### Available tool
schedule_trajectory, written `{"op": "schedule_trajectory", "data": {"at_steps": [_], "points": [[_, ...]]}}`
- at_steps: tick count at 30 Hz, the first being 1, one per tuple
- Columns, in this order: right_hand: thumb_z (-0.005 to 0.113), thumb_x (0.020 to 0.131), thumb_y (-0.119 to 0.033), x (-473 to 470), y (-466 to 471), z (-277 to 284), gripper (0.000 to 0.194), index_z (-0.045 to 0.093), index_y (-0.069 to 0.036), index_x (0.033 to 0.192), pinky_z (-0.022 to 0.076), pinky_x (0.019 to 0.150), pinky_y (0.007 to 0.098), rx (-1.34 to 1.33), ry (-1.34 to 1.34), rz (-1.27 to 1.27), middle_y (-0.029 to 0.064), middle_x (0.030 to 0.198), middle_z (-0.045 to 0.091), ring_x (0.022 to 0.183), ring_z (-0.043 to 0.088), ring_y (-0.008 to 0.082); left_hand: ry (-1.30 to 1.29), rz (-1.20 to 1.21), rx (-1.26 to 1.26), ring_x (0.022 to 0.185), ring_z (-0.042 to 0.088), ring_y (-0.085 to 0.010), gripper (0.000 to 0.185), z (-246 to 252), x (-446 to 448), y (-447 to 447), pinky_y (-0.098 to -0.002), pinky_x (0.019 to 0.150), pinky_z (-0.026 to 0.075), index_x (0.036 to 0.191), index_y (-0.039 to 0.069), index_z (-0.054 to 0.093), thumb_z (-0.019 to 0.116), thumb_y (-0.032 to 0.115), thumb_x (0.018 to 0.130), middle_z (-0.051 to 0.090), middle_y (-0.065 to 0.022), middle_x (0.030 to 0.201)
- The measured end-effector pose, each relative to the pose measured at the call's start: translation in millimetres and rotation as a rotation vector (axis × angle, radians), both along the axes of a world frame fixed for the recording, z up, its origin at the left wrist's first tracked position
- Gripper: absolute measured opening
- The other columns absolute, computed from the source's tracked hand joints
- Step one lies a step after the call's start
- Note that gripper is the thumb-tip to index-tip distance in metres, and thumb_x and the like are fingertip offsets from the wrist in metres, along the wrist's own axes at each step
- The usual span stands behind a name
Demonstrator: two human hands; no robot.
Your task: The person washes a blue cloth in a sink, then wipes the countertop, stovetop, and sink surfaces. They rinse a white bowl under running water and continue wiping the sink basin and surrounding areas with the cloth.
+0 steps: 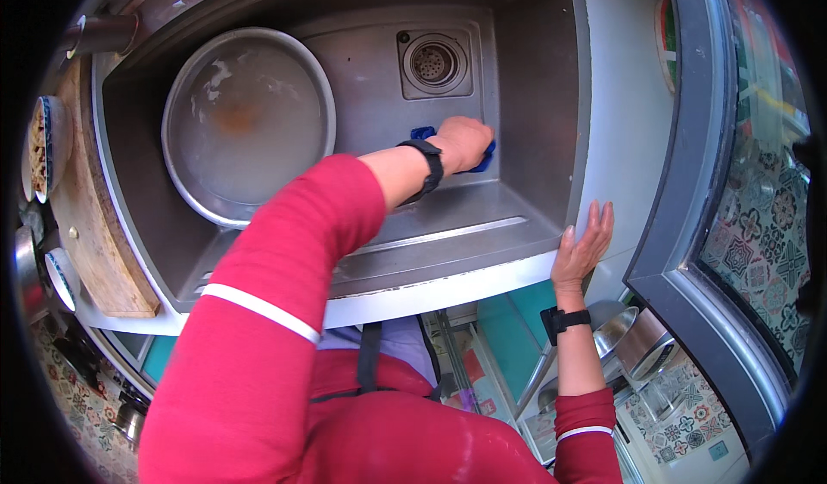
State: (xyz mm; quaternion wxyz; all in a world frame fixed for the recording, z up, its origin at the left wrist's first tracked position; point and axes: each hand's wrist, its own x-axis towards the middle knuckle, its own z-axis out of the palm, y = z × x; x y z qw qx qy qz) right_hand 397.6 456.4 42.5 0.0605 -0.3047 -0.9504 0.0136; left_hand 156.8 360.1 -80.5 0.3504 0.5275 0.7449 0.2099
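Observation:
My left hand [462, 141] is down inside a stainless steel sink [368, 115], pressing a dark blue cloth [486, 158] to the floor of the sink near its right wall. Most of the cloth is hidden under the hand; a corner shows on each side. My right hand [583, 245] rests flat on the white counter edge at the sink's front right corner, holding nothing. A large round metal basin [252, 115] stands in the left half of the sink with cloudy water and a brownish patch in it. The drain strainer [433, 64] lies beyond my left hand.
Left of the sink is a wooden cutting board [103, 212], with a bowl of food [48, 148] and another patterned bowl [61, 280] beyond it. A grey window frame [694, 128] closes in the right side. Metal pots [646, 345] sit low at the right.

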Motion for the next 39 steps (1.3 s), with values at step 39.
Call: {"op": "schedule_trajectory", "data": {"at_steps": [39], "points": [[0.045,0.092,-0.034,1,-1,3,0.056,0.038,-0.005,0.14,0.0235,0.111,0.047,-0.051,-0.007,-0.027,0.0214,0.147,0.029,0.136,0.028,0.0395,-0.7,-0.374,0.097,0.095,0.063,-0.034,0.026,61,28,0,-0.0412,0.084,0.048,0.102,0.007,0.065,0.067,0.016,0.078,0.067,-0.0163,0.093]]}}
